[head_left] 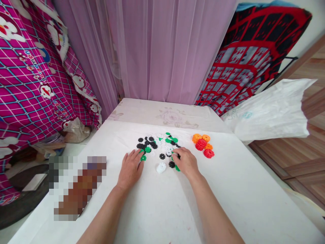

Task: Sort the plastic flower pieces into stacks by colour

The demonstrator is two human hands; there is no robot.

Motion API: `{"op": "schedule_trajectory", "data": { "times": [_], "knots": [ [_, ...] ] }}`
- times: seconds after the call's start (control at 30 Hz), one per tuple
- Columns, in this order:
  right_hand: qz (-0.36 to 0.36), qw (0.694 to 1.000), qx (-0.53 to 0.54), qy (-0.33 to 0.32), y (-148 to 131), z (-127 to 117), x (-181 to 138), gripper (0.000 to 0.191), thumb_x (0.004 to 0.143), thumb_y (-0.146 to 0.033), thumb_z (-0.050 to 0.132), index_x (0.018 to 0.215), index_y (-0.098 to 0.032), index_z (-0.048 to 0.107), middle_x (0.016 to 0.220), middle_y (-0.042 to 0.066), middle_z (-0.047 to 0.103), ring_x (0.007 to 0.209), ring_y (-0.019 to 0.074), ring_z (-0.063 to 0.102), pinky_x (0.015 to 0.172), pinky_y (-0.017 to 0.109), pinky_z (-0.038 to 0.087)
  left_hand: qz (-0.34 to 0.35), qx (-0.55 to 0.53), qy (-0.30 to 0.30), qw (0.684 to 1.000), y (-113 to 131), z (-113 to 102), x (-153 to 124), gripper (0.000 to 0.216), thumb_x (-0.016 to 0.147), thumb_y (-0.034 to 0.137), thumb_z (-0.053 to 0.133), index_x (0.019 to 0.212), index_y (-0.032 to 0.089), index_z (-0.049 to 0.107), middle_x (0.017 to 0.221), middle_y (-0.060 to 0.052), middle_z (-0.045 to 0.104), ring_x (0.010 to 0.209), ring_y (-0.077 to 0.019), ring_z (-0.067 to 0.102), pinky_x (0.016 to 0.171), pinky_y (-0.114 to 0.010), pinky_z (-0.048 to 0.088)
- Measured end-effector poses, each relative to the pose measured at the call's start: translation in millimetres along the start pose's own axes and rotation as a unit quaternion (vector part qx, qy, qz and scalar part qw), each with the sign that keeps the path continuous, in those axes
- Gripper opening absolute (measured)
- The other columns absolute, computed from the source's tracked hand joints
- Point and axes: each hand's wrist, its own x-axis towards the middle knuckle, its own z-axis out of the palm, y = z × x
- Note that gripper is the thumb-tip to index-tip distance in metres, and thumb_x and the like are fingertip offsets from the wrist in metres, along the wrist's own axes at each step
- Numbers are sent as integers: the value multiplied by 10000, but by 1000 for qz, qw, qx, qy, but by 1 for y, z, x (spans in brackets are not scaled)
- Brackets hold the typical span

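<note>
Wht-covered tbl (pixel 228 210), floral strip (pixel 172 117) at far end. On it, ctr: mixed blk, grn & wht discs (pixel 167 147); near side, 1 small wht pile (pixel 161 167). Right, apart: orange & red discs (pixel 201 144). Left: pixelated obj (pixel 81 189).

Plastic discs (pixel 162 156), cloth curtain (pixel 167 51); crinkled bag (pixel 269 112)

Black discs (pixel 162 156): flat, notched rims, mostly bunched at left, few loose. Green discs (pixel 175 140): scattered at both sides, some overlapping black ones. White discs (pixel 166 148): heaped at centre. White clump (pixel 161 167): apart, on near side.
</note>
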Motion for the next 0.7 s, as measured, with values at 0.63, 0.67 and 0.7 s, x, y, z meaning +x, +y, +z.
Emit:
{"op": "schedule_trajectory", "data": {
  "times": [0.63,0.67,0.7],
  "knots": [
    [12,1000,-2,18,-5,8,4,198,815,-311,610,954,-194,688,1007,73,669,981,227,590,847,333,424,4,-3,5,1000,-1,1,0,429,926,266,409,1322,227,571,1421,-93,549,1350,-303,455,1114,-584,327],
    [19,999,30,14,-5,2,2,193,809,-316,613,946,-202,686,995,61,673,953,214,599,826,321,433,3,-4,7,1000,0,1,0,428,923,263,414,1319,233,574,1416,-93,553,1345,-303,461,1111,-584,332],
    [23,997,68,3,-6,-4,0,190,800,-326,617,937,-212,685,979,45,676,915,199,607,797,307,441,3,-6,9,1000,0,1,0,427,920,260,419,1315,241,577,1412,-91,557,1341,-301,466,1109,-583,335]
  ]
}}
